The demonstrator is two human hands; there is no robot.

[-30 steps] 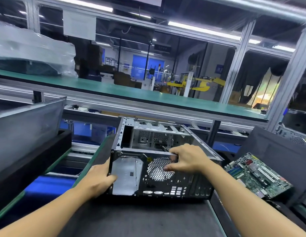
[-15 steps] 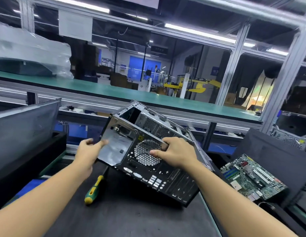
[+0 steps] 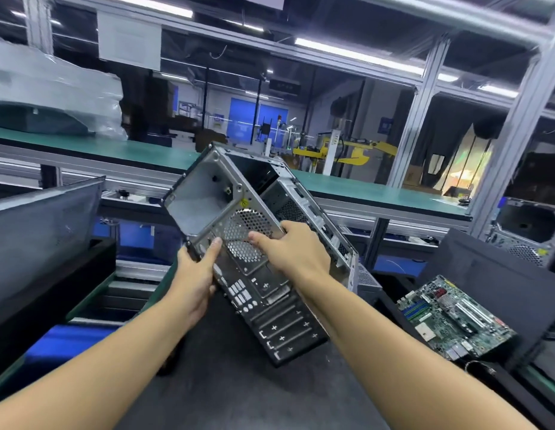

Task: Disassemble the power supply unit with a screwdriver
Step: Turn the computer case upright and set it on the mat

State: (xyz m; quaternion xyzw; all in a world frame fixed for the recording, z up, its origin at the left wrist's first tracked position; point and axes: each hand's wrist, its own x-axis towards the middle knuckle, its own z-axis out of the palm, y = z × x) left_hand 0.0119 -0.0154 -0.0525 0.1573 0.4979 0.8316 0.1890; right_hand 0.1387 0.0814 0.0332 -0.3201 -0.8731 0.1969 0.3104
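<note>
Computer case (image 3: 270, 305) tilting steeply over the dark mat (image 3: 239, 395), rear panel facing the camera and its large cut-out uppermost. Low corner sitting near the mat; contact unclear. Left hand (image 3: 194, 277) gripping the panel's left edge, thumb lying across its face. Right hand (image 3: 296, 251) curling its fingers over the case edge beside the fan grille (image 3: 245, 225). Circuit board (image 3: 453, 318) lying well apart to the right. Green shelf (image 3: 108, 147) running behind.

The computer case (image 3: 208, 193) hides the fingers of the left hand (image 3: 194, 280).
</note>
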